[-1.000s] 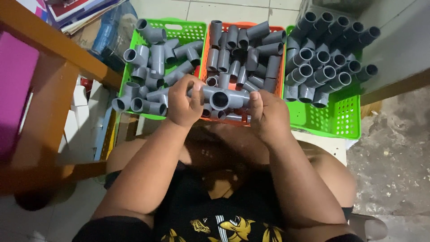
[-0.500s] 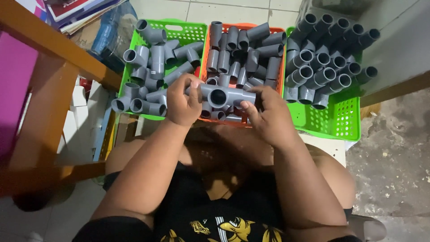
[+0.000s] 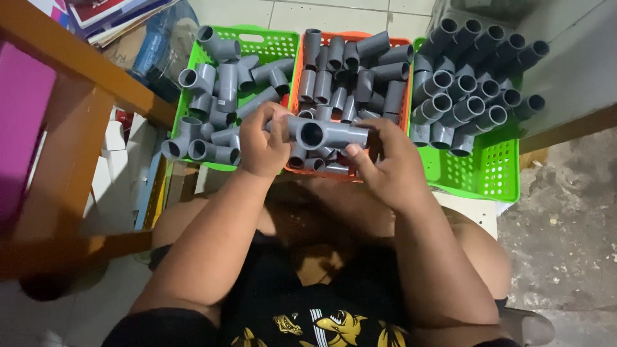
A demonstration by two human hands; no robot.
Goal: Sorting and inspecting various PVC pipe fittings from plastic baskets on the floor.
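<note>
We held a grey pipe tee fitting (image 3: 319,133) between both hands, just above the near edge of the orange basket (image 3: 297,83). Our left hand (image 3: 265,142) was curled around the fitting's left end, fingers closed over it, and our right hand (image 3: 384,162) pinched the short grey pipe piece (image 3: 352,135) that stuck out of the fitting's right end, thumb below and fingers above. The open mouth of the fitting faced up towards us. We judged the joining to be under way: one pipe piece appeared seated in the fitting, though how deep it sat we could not tell, and the left end was hidden under our fingers.

Much seemed left. The orange basket, in the middle, was heaped with short straight pipe pieces. The left green basket (image 3: 276,44) held a loose pile of tee and elbow fittings (image 3: 215,80), and the right green basket (image 3: 488,177) held joined-looking pieces (image 3: 469,83) stacked at its far end, its near part bare. Farther left stood a wooden frame (image 3: 77,122), with books (image 3: 109,16) at the far left.
</note>
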